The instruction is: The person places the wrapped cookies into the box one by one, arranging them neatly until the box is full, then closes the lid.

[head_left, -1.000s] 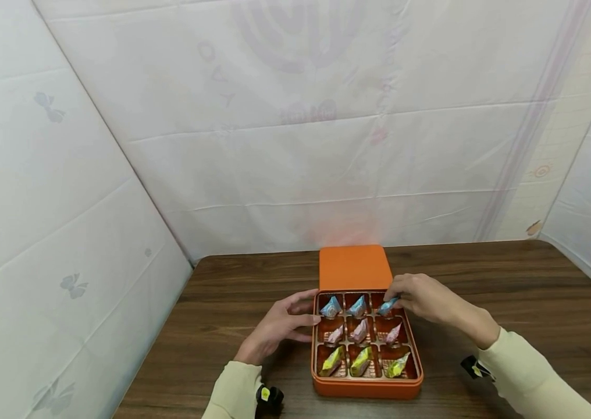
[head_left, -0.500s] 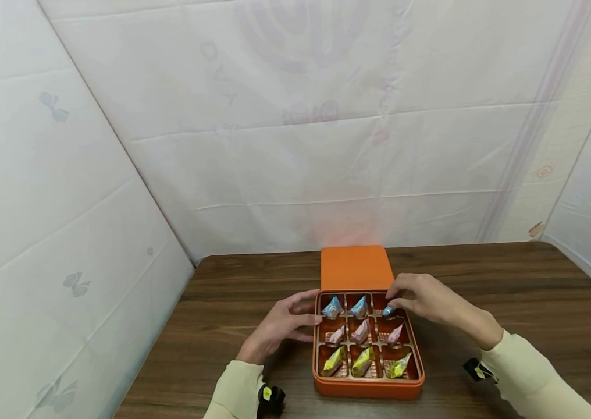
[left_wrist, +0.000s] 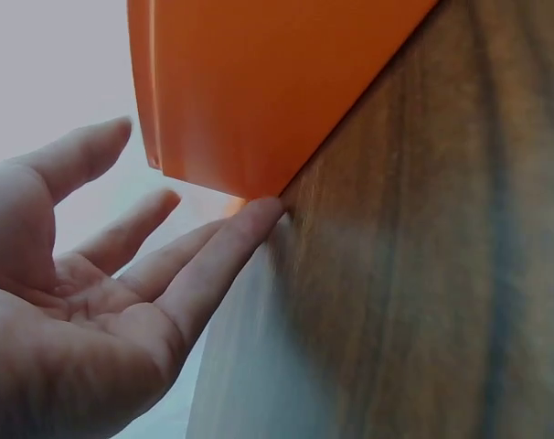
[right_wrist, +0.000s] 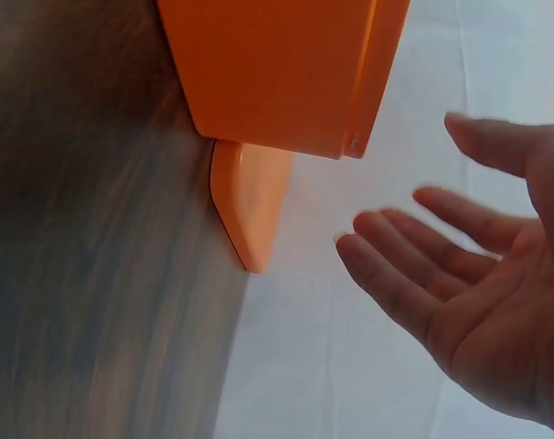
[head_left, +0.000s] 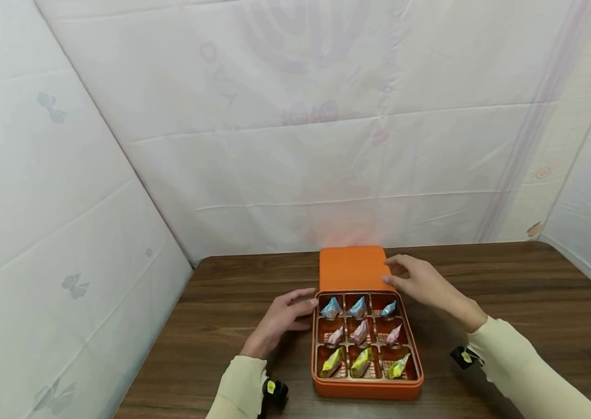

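Observation:
An orange tin with a divided tray sits on the table. Each compartment of its tray has a wrapped candy: blue ones such as the far-right blue candy along the back, pink candies in the middle, yellow candies in front. Behind the tin lies the orange lid. My left hand is at the tin's left side with fingers loosely extended; a fingertip reaches its lower corner in the left wrist view. Above the lid's right edge hovers my right hand, fingers relaxed, holding nothing.
The brown wooden table extends to both sides of the tin. White printed sheets, including the back sheet, hang behind the table and at its left and right.
My right hand has let go of the blue candy in the back-right compartment and risen away towards the lid. My left hand has eased slightly back from the tin's left rim.

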`<state>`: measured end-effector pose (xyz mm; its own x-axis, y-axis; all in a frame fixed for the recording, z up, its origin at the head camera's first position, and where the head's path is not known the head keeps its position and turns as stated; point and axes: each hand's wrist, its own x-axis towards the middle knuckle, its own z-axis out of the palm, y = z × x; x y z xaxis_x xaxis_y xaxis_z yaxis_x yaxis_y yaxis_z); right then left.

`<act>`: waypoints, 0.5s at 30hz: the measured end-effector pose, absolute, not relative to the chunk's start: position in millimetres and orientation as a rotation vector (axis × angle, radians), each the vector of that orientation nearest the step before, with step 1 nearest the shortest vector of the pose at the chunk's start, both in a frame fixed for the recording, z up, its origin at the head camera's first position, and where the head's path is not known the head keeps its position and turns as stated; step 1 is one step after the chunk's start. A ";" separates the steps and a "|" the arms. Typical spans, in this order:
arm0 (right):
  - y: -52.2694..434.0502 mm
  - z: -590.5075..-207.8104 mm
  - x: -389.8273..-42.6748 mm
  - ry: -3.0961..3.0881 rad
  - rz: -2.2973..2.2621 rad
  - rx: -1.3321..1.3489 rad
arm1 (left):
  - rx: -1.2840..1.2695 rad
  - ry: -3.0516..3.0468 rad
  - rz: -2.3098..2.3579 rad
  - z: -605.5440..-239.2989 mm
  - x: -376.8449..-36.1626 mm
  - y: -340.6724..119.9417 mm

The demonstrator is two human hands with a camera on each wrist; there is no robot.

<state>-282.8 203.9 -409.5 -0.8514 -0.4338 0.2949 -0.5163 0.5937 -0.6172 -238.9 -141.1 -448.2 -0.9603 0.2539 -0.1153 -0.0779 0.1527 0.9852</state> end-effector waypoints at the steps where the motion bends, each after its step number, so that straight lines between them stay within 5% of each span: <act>1: 202.4 -409.3 -286.0 -2.717 1.127 0.786 | 0.155 2.188 1.898 -449.0 -241.9 -140.1; 15: 191.0 -437.4 -329.7 -2.979 1.278 0.529 | 0.170 2.210 1.846 -442.5 -306.5 -118.9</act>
